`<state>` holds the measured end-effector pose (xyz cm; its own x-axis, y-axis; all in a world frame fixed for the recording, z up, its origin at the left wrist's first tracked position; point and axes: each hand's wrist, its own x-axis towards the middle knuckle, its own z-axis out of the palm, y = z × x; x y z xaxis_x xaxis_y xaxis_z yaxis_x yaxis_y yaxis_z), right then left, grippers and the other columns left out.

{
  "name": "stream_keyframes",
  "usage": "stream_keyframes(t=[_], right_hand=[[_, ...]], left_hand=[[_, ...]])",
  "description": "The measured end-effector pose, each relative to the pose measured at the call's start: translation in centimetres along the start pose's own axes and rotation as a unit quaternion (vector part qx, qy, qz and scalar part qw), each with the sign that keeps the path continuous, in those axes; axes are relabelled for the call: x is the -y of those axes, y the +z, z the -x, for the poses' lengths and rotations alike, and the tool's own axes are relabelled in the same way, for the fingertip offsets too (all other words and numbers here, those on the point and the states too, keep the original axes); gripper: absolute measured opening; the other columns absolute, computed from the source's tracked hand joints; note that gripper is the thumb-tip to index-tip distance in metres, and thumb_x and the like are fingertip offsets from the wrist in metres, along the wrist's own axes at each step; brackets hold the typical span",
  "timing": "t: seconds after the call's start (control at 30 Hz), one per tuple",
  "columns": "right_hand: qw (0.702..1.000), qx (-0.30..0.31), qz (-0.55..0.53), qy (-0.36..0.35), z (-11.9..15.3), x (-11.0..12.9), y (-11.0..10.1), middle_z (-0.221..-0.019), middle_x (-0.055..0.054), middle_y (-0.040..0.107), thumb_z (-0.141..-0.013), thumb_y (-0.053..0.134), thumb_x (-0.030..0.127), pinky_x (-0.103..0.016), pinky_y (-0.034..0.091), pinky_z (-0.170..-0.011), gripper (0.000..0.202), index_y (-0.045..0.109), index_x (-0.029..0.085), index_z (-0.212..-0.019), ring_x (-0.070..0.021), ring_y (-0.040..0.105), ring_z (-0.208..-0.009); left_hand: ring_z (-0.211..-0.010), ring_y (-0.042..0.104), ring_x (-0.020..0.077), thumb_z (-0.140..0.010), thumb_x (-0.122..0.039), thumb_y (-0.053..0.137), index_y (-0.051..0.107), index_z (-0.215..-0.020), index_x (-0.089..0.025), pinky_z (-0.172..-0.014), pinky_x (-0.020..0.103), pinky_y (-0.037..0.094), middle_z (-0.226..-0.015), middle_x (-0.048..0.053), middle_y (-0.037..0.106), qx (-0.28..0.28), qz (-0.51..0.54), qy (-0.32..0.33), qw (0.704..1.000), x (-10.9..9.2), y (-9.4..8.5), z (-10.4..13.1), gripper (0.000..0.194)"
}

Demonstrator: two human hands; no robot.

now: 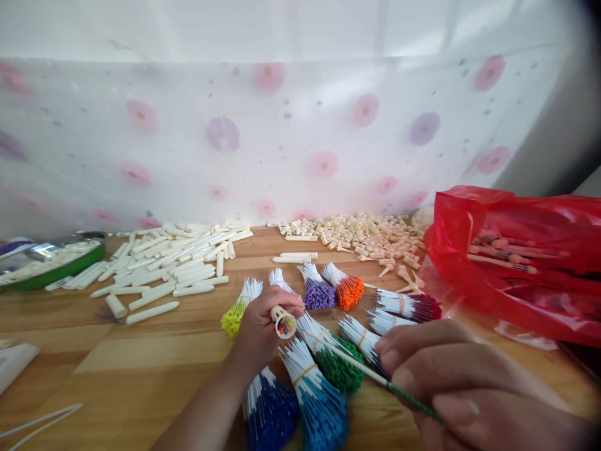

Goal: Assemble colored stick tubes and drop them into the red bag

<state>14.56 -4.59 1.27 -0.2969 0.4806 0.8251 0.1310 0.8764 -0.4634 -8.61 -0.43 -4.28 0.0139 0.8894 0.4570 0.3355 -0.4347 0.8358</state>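
Nearest the camera, the right hand (474,382) pinches a thin stick (357,362) between thumb and fingers, gripping its green end so that the white length runs free towards the left hand (265,319). That hand is closed around a pale tube (278,313), over the middle of the bench (117,376). It grips the tube by the side, which leaves the mouth turned to the camera and clear of the fingers; coloured bits show inside. The stick's white tip points towards this mouth, but whether it touches the rim I cannot tell.

Banded bundles lie about both hands, probably set there for short reaches. The yellow bundle (232,318), purple bundle (320,294) and orange bundle (350,292) lie on the side towards the bench's back edge; the green bundle (345,369), light blue bundle (323,413) and dark blue bundle (272,413) lie on the near side. The dark red bundle (425,307) lies farther right. Sorting by colour seems meant to make picking easy, and a band (305,374) around the light blue sticks holds them together.

Along the back edge, white tubes (183,257) spread left and a heap of cream pieces (366,232) sits right of centre, apart from the bundles, perhaps to stop mixing. Towards the right edge, a red bag (516,200) gapes, holding similar pieces.
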Motion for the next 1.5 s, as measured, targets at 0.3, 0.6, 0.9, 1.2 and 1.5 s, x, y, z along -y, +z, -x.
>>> stream_keyframes(t=[0.3, 0.6, 0.9, 1.2, 1.5], right_hand=[[0.999, 0.053, 0.007, 0.008, -0.9, 0.6, 1.5, -0.083, -0.005, 0.070, -0.083, 0.059, 0.012, -0.037, 0.058, -0.072, 0.034, 0.052, 0.029, -0.111, -0.0226, 0.067, -0.086], [0.997, 0.052, 0.046, -0.037, -1.6, -0.1, 3.8, -0.081, -0.006, 0.066, -0.077, 0.052, 0.001, -0.030, 0.055, -0.068, 0.035, 0.053, 0.022, -0.105, -0.0166, 0.064, -0.074], [0.994, 0.039, 0.104, 0.001, -1.0, -3.1, 4.8, -0.089, -0.007, 0.062, -0.080, 0.053, 0.003, -0.032, 0.047, -0.068, 0.030, 0.060, 0.017, -0.106, -0.0173, 0.057, -0.077], [0.982, 0.022, 0.187, -0.024, -0.8, -4.6, 4.6, -0.079, -0.003, 0.055, -0.080, 0.059, 0.009, -0.030, 0.041, -0.063, 0.014, 0.061, 0.019, -0.089, -0.0154, 0.049, -0.072], [0.988, 0.027, 0.149, 0.006, -1.0, -5.2, 4.9, -0.076, -0.002, 0.056, -0.083, 0.058, 0.009, -0.028, 0.041, -0.064, 0.009, 0.059, 0.018, -0.081, -0.0145, 0.050, -0.072]], left_hand=[[-0.069, 0.058, 0.0175, -0.077, -0.033, 0.066, 0.066, -0.064, -0.018, -0.066, 0.029, 0.046, -0.067, 0.003, 0.061, 0.029, -0.010, 0.019, 0.999, 0.2, 0.5, -0.1, 0.019], [-0.073, 0.057, 0.0183, -0.079, -0.030, 0.062, 0.065, -0.064, -0.019, -0.068, 0.030, 0.045, -0.069, 0.003, 0.061, 0.049, -0.029, 0.033, 0.998, 0.3, 0.6, 0.1, 0.019], [-0.095, 0.052, 0.0230, -0.085, -0.043, 0.054, 0.057, -0.107, -0.021, -0.083, 0.034, 0.042, -0.098, 0.007, 0.055, 0.085, -0.106, 0.071, 0.988, 0.2, -0.5, 0.5, 0.032], [-0.096, 0.049, 0.0244, -0.092, -0.051, 0.032, 0.057, -0.108, -0.022, -0.083, 0.036, 0.040, -0.099, 0.009, 0.055, 0.062, -0.169, 0.106, 0.978, 0.3, -0.3, 0.6, 0.042], [-0.089, 0.046, 0.0234, -0.091, -0.051, 0.034, 0.061, -0.101, -0.021, -0.079, 0.036, 0.038, -0.092, 0.008, 0.051, -0.002, -0.239, 0.151, 0.959, 0.5, -0.3, 0.7, 0.042]])
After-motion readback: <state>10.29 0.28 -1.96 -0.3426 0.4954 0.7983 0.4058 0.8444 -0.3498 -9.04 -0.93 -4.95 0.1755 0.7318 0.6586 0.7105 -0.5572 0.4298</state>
